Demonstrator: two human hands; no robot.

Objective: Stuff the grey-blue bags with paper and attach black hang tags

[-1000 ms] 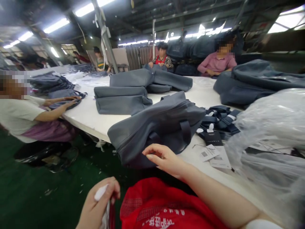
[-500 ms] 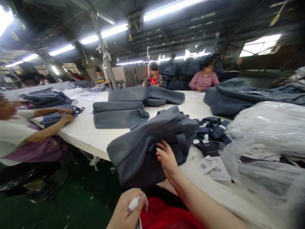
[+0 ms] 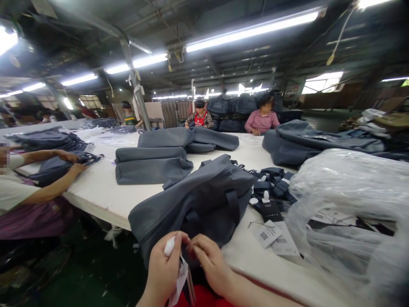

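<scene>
My left hand is closed around a small white piece, with a pale strip hanging below it. I cannot make out exactly what this piece is. Close beside it, my right hand has its fingers pinched together near the left fingertips; whatever lies between them is hidden. Just beyond both hands, a dark grey-blue bag rests tilted at the table's edge, its zip and webbing handle showing. To the bag's right lie a black tag and white paper tags.
A pile of navy straps and a clear plastic bag occupy the right of the white table. More grey-blue bags lie farther back. A co-worker's arms handle a bag at left; other people sit across the table.
My right hand has left the bag and come down toward my left hand, its fingers now pinched. The left hand has risen slightly with the white piece. The view has shifted a little to the right.
</scene>
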